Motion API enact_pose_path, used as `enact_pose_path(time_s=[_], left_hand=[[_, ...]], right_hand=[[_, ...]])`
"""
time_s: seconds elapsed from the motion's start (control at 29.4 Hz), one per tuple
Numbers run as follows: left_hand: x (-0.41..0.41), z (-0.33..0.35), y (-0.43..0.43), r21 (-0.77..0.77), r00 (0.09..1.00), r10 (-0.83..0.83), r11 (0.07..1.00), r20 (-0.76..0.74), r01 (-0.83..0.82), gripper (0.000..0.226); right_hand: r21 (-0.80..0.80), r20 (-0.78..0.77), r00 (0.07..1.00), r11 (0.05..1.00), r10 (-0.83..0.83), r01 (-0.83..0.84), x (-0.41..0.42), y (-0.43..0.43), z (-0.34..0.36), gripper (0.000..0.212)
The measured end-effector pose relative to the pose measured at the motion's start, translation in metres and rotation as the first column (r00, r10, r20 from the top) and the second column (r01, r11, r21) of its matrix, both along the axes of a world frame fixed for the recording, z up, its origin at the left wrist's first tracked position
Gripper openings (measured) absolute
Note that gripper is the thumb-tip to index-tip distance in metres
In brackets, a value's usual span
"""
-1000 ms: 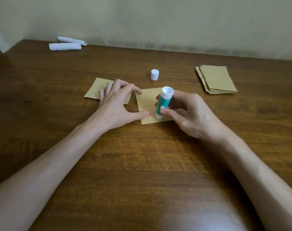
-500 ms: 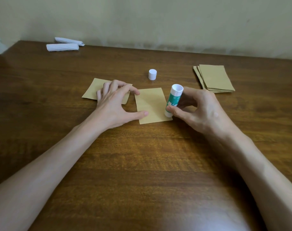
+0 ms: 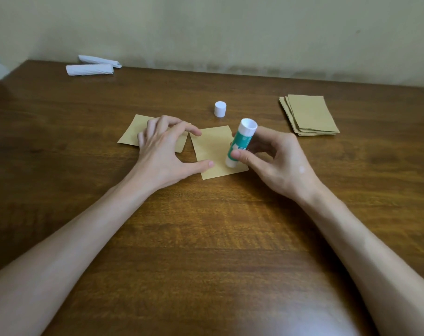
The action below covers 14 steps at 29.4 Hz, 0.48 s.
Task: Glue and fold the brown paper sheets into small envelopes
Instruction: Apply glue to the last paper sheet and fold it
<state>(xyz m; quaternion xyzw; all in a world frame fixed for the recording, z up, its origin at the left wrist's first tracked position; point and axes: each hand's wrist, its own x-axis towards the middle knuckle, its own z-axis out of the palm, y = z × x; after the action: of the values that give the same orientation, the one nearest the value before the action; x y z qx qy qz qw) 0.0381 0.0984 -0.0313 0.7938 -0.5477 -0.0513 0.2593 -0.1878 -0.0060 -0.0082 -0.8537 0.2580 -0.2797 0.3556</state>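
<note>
Head view: your right hand [image 3: 278, 163] pinches the glue stick [image 3: 240, 144] between thumb and fingers, its lower end on the right edge of the brown sheet [image 3: 213, 151] at mid-tabletop [image 3: 206, 238]. Your left hand [image 3: 160, 151], fingers spread wide, pins that sheet's left edge with thumb and forefinger.

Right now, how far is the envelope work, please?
Done: the cap is off the glue stick. In hand: the right hand holds the stick with its end on the middle sheet, near its right edge, while the left hand presses that sheet flat. Left: folding this sheet, then probably the stack at the right.
</note>
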Motion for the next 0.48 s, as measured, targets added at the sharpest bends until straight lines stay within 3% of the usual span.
enact_pose_path(time_s=[0.24,0.48], left_hand=[[0.000,0.001,-0.001,0.032,1.000,0.005,0.999,-0.007,-0.005,0.067],[-0.001,0.004,-0.001,0.053,1.000,0.010,0.999,-0.023,-0.009,0.065]], right_hand=[[-0.034,-0.048,0.998,0.999,-0.043,0.041,0.007,0.001,-0.003,0.037],[-0.001,-0.172,0.980,0.995,0.096,-0.098,0.001,-0.003,0.007,0.028]])
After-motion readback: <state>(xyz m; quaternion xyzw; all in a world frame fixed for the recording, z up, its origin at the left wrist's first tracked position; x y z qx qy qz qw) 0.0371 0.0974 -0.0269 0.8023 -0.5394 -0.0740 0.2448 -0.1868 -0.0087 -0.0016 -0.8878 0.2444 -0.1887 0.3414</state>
